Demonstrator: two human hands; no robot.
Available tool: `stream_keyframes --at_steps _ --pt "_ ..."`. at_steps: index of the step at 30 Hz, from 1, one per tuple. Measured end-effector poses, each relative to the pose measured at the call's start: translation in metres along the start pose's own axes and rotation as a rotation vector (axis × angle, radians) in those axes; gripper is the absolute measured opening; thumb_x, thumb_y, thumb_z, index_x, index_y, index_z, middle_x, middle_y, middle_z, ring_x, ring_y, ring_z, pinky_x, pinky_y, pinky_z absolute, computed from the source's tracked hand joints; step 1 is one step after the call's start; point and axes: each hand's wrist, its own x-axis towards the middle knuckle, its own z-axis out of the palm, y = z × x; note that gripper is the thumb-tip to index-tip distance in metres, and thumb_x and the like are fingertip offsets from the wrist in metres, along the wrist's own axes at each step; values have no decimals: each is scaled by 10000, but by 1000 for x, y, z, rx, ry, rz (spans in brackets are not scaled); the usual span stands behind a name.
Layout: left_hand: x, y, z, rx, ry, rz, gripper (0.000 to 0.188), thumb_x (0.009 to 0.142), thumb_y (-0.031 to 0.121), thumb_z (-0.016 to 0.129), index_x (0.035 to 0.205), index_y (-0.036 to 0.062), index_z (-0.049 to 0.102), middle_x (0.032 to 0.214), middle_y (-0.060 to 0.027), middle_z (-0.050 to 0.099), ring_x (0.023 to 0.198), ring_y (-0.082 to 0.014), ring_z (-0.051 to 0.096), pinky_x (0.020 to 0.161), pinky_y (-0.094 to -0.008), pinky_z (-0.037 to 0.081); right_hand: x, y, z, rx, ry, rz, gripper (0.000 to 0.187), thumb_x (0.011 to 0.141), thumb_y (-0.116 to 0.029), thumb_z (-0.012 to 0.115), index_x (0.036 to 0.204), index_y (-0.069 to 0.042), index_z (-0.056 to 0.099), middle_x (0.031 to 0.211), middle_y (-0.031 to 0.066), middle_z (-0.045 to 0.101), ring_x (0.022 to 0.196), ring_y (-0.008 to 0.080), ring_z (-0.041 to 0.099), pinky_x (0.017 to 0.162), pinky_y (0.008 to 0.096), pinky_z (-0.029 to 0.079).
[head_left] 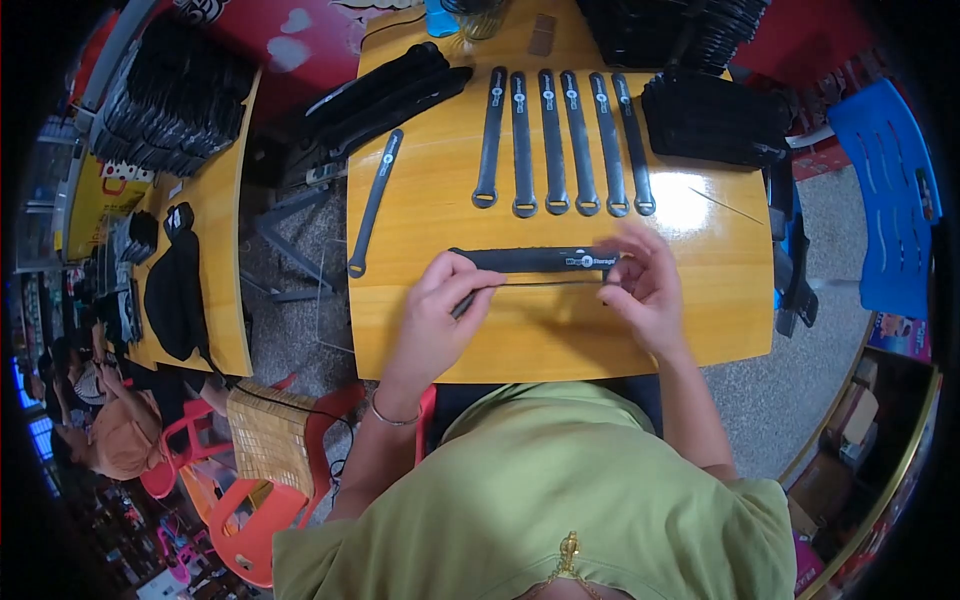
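A black strap (530, 260) with pale printing near its right end runs crosswise in front of me, between my hands. Just below it, a thin dark edge stretches from one hand to the other, like a second strap seen side-on. My left hand (440, 305) is closed in a pinch on this edge, and a dark end pokes out under its fingers. At the other end, my right hand (645, 288) has thumb and fingers curled about the dark tip, its upper fingers blurred. Beyond lie several similar straps (553, 150) side by side, their slotted round ends toward me.
One single strap (375, 205) lies at the table's left. Black strap bundles (400, 95) and a black stack (715, 120) stand at the back of the wooden table (420, 350). A side table (220, 290) holds more black goods. Red chairs (255, 530) stand left; a blue plastic panel (885, 190) is right.
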Motion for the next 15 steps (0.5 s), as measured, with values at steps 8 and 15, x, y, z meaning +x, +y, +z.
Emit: stream_keyframes --at_steps 8,15 --pt "-15 -26 -10 -420 -128 -460 161 826 -3 627 987 -14 617 794 -46 620 712 -94 609 647 -206 496 -7 11 -22 -88 -50 240 151 882 -45 566 1021 -17 619 737 11 602 682 49 544 589 176 435" --pt "-14 -47 -17 -604 10 -543 169 876 -8 559 1040 -45 582 830 -74 641 735 -109 638 702 -228 535 -5 20 -24 -312 -24 107 172 893 -29 537 1012 -9 660 779 8 540 653 59 512 574 182 412"
